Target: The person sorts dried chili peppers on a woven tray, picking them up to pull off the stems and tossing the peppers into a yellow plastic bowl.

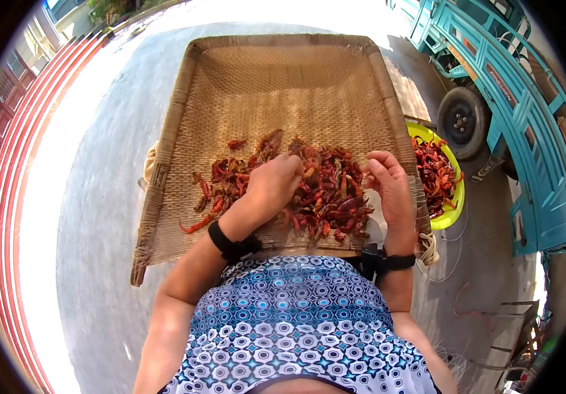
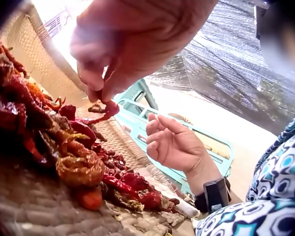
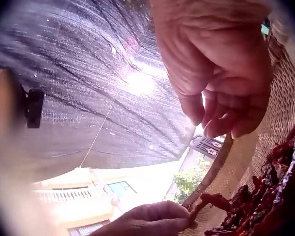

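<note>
My left hand (image 1: 272,186) is over a heap of dried red chili peppers (image 1: 326,210) in a shallow woven basket (image 1: 230,108). In the left wrist view its thumb and fingertips pinch a wrinkled red chili pepper (image 2: 107,113), which hangs over the pile. The right wrist view also shows that chili pepper (image 3: 214,199) at the left fingertips. My right hand (image 1: 390,187) hovers by the basket's right side, fingers loosely curled. Nothing shows between its thumb and fingers (image 3: 243,110) in the right wrist view.
To the right of the basket stands a yellow-green tub (image 1: 454,213) full of red chili peppers. Beyond it is a blue-green cargo vehicle (image 1: 526,98) with a black wheel (image 1: 463,123). Red-edged steps (image 1: 14,217) run along the left. Dark sheeting (image 3: 73,98) hangs overhead.
</note>
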Available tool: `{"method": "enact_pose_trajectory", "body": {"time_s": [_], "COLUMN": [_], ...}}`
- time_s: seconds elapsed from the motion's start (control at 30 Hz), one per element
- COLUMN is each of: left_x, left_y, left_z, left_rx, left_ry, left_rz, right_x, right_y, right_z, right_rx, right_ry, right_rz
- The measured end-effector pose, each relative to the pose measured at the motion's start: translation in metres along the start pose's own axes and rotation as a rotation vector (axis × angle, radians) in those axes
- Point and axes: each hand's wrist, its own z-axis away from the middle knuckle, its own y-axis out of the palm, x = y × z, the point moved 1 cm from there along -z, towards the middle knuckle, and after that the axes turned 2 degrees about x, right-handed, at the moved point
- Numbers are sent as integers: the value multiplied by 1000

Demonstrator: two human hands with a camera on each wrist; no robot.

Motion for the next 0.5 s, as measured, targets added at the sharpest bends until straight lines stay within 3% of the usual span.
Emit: {"method": "enact_pose_trajectory", "body": {"time_s": [0.1, 0.3, 0.43, 0.5], "left_x": [-25, -34, -21, -17], "left_y": [-16, -21, -17, -16], "left_z": [6, 11, 10, 10], "left_rx": [53, -5, -18, -27], "left_ry": [-23, 4, 21, 40], "left_rz": [78, 200, 256, 332], "right_x": [-9, -14, -18, -21], "right_y": [26, 49, 44, 43], "right_z": [-1, 3, 4, 3], "right_rx": [267, 436, 463, 338], "right_ry": [44, 71, 113, 78], "right_rz": [215, 266, 205, 283]}}
